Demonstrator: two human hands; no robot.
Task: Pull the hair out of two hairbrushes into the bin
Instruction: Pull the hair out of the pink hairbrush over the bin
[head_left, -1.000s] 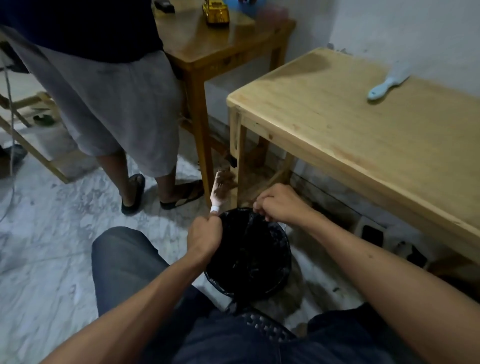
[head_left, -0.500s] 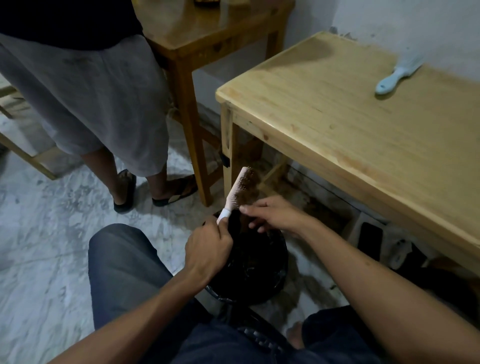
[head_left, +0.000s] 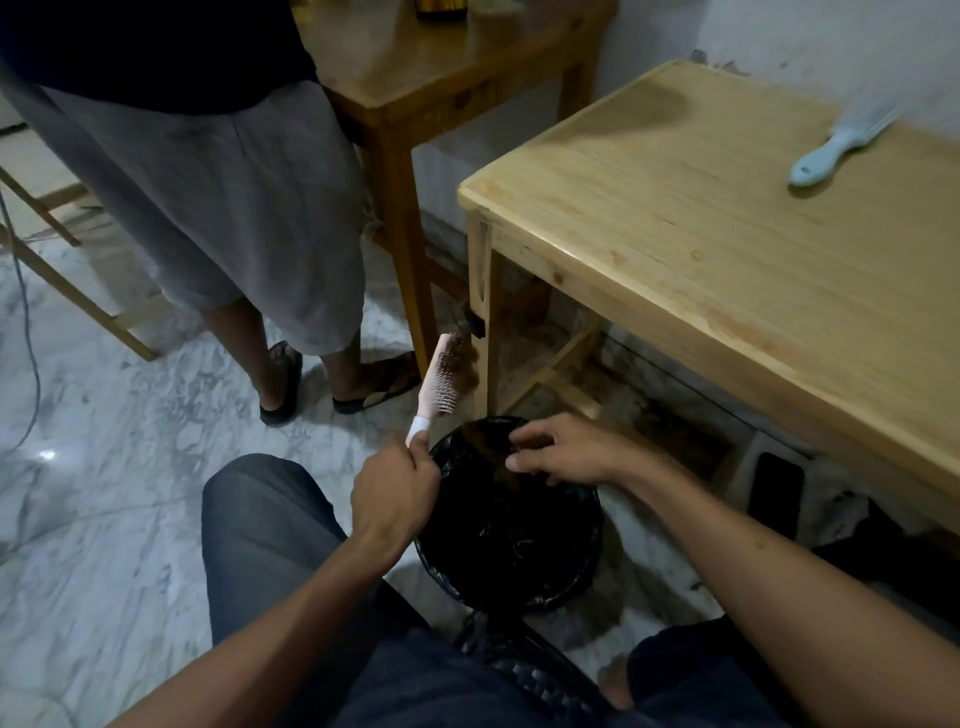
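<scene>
My left hand (head_left: 395, 493) grips the handle of a pink hairbrush (head_left: 441, 382), held upright over the far-left rim of the bin, with brown hair still tangled in its upper bristles. A black-lined round bin (head_left: 511, 525) stands on the floor between my knees. Over its far rim hovers my right hand (head_left: 558, 449), fingers pinched on a clump of brown hair (head_left: 488, 441) that hangs into the bin. A second, light blue hairbrush (head_left: 836, 148) lies on the pale wooden table at the upper right.
The pale wooden table (head_left: 727, 249) stands right of the bin, a darker table (head_left: 441, 78) behind it. Another person in grey shorts and sandals (head_left: 234, 208) stands close at the upper left. The floor is white marble (head_left: 104, 493). A dark phone-like object (head_left: 776, 493) sits under the table.
My right hand has drawn away from the brush bristles, down to the bin, taking a clump of hair with it. The pink brush stays upright in my left hand.
</scene>
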